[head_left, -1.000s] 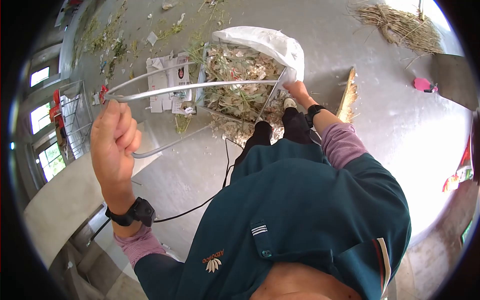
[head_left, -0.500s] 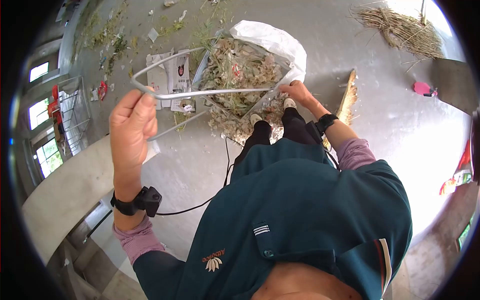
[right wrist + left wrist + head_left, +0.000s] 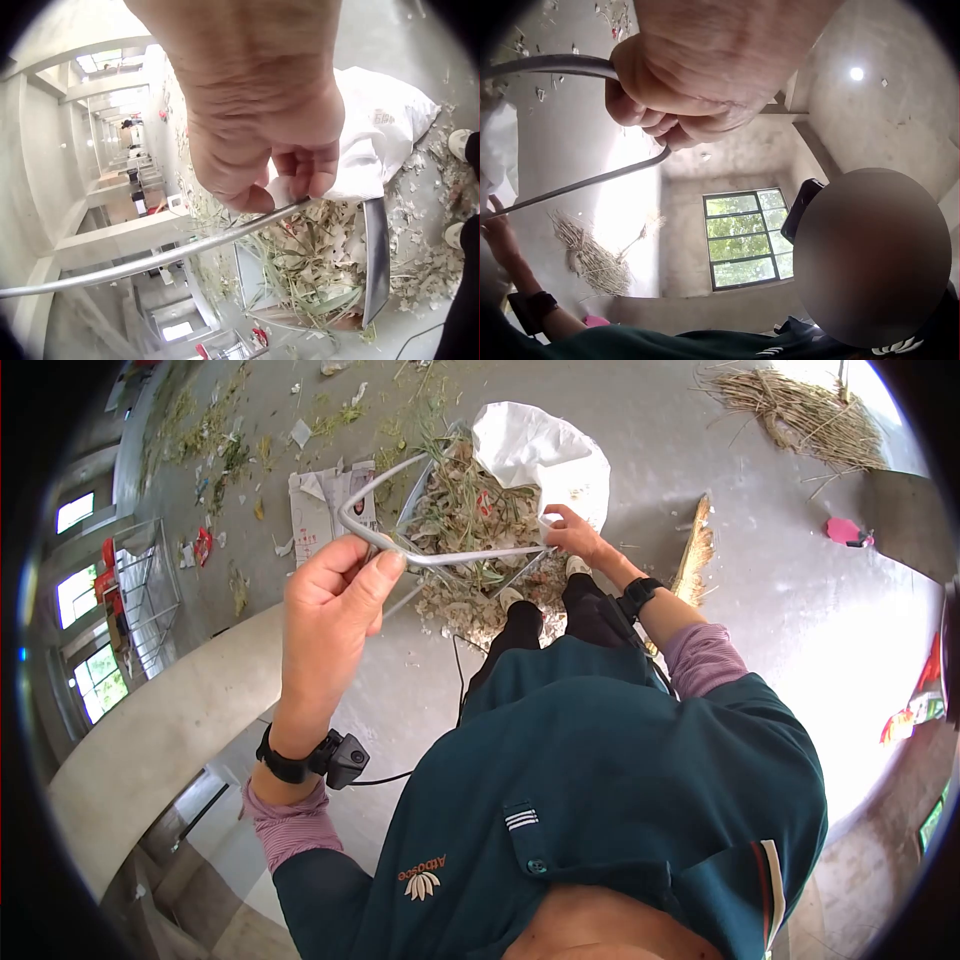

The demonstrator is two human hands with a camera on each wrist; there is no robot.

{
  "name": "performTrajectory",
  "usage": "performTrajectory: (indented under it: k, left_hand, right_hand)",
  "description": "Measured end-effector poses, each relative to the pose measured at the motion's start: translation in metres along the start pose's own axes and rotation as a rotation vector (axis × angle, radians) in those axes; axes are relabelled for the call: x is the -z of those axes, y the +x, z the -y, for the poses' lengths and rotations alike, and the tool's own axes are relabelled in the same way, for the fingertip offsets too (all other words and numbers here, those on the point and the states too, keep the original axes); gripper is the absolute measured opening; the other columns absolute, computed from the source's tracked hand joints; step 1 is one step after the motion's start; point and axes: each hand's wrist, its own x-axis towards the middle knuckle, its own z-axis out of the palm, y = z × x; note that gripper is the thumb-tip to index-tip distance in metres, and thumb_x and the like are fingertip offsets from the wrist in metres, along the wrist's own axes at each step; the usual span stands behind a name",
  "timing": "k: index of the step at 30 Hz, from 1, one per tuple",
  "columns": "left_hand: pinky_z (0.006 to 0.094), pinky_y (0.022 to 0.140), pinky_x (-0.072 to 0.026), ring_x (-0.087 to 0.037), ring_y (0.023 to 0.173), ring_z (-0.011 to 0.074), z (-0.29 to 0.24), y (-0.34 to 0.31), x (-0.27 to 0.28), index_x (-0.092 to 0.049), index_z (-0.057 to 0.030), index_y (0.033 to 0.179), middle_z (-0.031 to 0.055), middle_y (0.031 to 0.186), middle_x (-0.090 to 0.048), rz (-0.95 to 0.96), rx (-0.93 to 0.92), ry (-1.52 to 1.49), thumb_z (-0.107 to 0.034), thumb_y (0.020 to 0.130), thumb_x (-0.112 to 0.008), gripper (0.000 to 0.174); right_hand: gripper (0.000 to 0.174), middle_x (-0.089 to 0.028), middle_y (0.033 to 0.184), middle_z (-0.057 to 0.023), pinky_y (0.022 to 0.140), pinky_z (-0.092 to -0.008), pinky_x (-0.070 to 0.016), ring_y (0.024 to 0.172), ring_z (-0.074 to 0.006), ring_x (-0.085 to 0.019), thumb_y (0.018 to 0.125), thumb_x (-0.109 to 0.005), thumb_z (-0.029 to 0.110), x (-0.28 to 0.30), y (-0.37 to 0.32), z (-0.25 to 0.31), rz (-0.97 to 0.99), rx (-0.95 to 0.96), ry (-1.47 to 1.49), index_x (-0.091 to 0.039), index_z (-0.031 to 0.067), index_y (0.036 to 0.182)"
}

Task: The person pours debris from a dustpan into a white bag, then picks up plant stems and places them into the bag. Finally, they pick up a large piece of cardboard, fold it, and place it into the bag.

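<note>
In the head view my left hand (image 3: 330,610) grips the bend of a grey looped tube handle (image 3: 470,557), thumb along the top. The handle runs to a metal-sided container (image 3: 377,259) heaped with dry leaf scraps and green stalks (image 3: 470,510). A white sack (image 3: 535,445) hangs over the container's far right side. My right hand (image 3: 580,538) pinches the sack's edge where it meets the tube. The right wrist view shows those fingertips curled at the tube, with white sack material between them. From the left wrist, curled fingers (image 3: 641,112) wrap the tube.
Leaf scraps litter the floor around my shoes (image 3: 510,598). Printed cardboard (image 3: 315,515) lies left of the container. A straw-like piece (image 3: 695,555), a bundle of dry stalks (image 3: 795,415) and a pink object (image 3: 843,530) lie to the right. A pale curved surface (image 3: 180,700) is at left.
My left hand has come rightward and closer to the container, swinging the tube's bend along. The right hand has shifted slightly left, and the sack hangs flatter on the far right side.
</note>
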Motion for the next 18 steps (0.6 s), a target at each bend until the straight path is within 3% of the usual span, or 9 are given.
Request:
performTrajectory:
  k: [2, 4, 6, 8, 12, 14, 15, 17, 18]
  left_hand:
    - [0.0183, 0.043, -0.0264, -0.034, 0.049, 0.0009, -0.004, 0.007, 0.001, -0.061, -0.0002, 0.09, -0.0059, 0.062, -0.045, -0.025, 0.002, -0.015, -0.017, 0.086, -0.061, 0.018]
    - [0.0185, 0.043, -0.0259, -0.033, 0.048, 0.001, -0.006, 0.015, 0.003, -0.061, 0.0004, 0.091, -0.0059, 0.062, -0.045, -0.029, 0.011, -0.047, -0.017, 0.087, -0.061, 0.018]
    - [0.0187, 0.043, -0.0253, -0.032, 0.048, 0.0011, -0.006, 0.019, 0.007, -0.06, 0.0009, 0.092, -0.006, 0.062, -0.044, -0.031, 0.019, -0.08, -0.016, 0.087, -0.06, 0.017]
    - [0.0184, 0.044, -0.0256, -0.033, 0.05, 0.0015, -0.008, 0.025, 0.01, -0.059, 0.0018, 0.096, -0.0054, 0.064, -0.044, 0.029, 0.035, -0.166, -0.015, 0.087, -0.059, 0.019]
    - [0.0192, 0.046, -0.0272, -0.035, 0.052, 0.0025, -0.018, 0.025, 0.001, -0.057, 0.0021, 0.098, -0.004, 0.066, -0.044, 0.049, 0.002, -0.098, -0.016, 0.088, -0.057, 0.021]
    - [0.0202, 0.048, -0.0282, -0.034, 0.053, 0.0048, -0.016, 0.02, -0.012, -0.056, 0.0028, 0.096, -0.0016, 0.066, -0.044, 0.01, -0.279, 0.12, -0.025, 0.091, -0.051, 0.029]
    - [0.0202, 0.048, -0.0282, -0.034, 0.053, 0.0048, 0.001, 0.015, -0.013, -0.056, 0.0028, 0.096, -0.0016, 0.066, -0.044, 0.003, -0.279, 0.115, -0.025, 0.091, -0.051, 0.029]
    - [0.021, 0.049, -0.0284, -0.032, 0.052, 0.007, 0.056, 0.002, -0.004, -0.054, 0.0011, 0.086, 0.0004, 0.064, -0.042, 0.032, -0.317, -0.224, -0.033, 0.095, -0.04, 0.038]
    - [0.0214, 0.049, -0.0276, -0.031, 0.052, 0.0078, 0.063, -0.007, -0.006, -0.049, -0.0015, 0.076, 0.0019, 0.062, -0.041, -0.219, -0.342, -0.068, -0.036, 0.097, -0.031, 0.044]
  right_hand:
    - [0.048, -0.058, 0.089, -0.0118, 0.065, -0.0292, -0.0448, 0.076, -0.0159, -0.054, 0.07, -0.06, 0.012, 0.002, 0.003, 0.003, 0.052, -0.019, -0.034, -0.049, 0.0056, 0.117]
    - [0.047, -0.058, 0.087, -0.0112, 0.069, -0.0324, -0.0451, 0.078, -0.0187, -0.054, 0.07, -0.059, 0.012, 0.001, 0.001, 0.013, 0.195, 0.218, -0.438, -0.05, 0.0052, 0.116]
    - [0.038, -0.059, 0.087, -0.0127, 0.073, -0.0361, -0.0451, 0.08, -0.0242, -0.057, 0.072, -0.061, 0.014, -0.001, -0.001, 0.017, 0.181, 0.184, -0.51, -0.054, 0.0047, 0.108]
    - [0.023, -0.06, 0.083, -0.0167, 0.073, -0.0395, -0.0453, 0.081, -0.031, -0.059, 0.074, -0.062, 0.018, -0.003, 0.002, 0.021, 0.139, 0.383, -0.796, -0.058, 0.0045, 0.093]
    - [0.019, -0.06, 0.077, -0.0186, 0.07, -0.0434, -0.045, 0.077, -0.0361, -0.058, 0.077, -0.062, 0.023, -0.005, 0.006, 0.021, 0.081, 0.459, -0.915, -0.058, 0.0043, 0.08]
    - [0.02, -0.059, 0.07, -0.0185, 0.066, -0.0445, -0.0451, 0.071, -0.0374, -0.057, 0.078, -0.061, 0.024, -0.002, 0.0, 0.022, -0.074, 0.466, -0.848, -0.059, 0.0042, 0.076]
    - [0.02, -0.059, 0.07, -0.0185, 0.066, -0.0445, -0.0451, 0.071, -0.0374, -0.057, 0.078, -0.061, 0.024, 0.001, -0.002, 0.021, -0.067, 0.467, -0.854, -0.059, 0.0042, 0.076]
    - [0.022, -0.06, 0.069, -0.018, 0.064, -0.0433, -0.0457, 0.069, -0.0368, -0.058, 0.077, -0.062, 0.026, -0.001, 0.003, 0.027, -0.157, 0.452, -0.845, -0.059, 0.0039, 0.075]
    - [0.022, -0.06, 0.069, -0.018, 0.064, -0.0433, -0.0457, 0.069, -0.0368, -0.058, 0.077, -0.062, 0.026, -0.003, 0.006, 0.028, -0.176, 0.451, -0.833, -0.059, 0.0039, 0.075]
